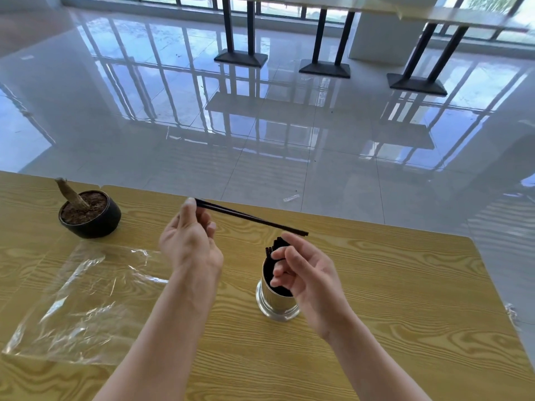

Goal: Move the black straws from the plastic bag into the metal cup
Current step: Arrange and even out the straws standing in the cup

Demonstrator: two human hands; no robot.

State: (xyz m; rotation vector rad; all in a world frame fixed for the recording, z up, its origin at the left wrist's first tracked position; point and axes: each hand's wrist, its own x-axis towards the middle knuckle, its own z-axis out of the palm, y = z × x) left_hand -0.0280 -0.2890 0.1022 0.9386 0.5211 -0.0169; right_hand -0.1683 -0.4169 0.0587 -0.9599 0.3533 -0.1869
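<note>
My left hand (189,237) pinches the left end of black straws (252,217), which reach rightward and level over the table. Their far tip hovers just above my right hand (304,273). My right hand is curled around the bundle of black straws (273,250) standing in the metal cup (275,302), its fingers covering most of them. The clear plastic bag (78,302) lies flat on the table at the left, and I see no straws inside it.
A small dark pot (89,215) with soil and a cut stump stands at the back left of the wooden table (405,314). Beyond the table's far edge is a glossy tiled floor with black table bases (240,57).
</note>
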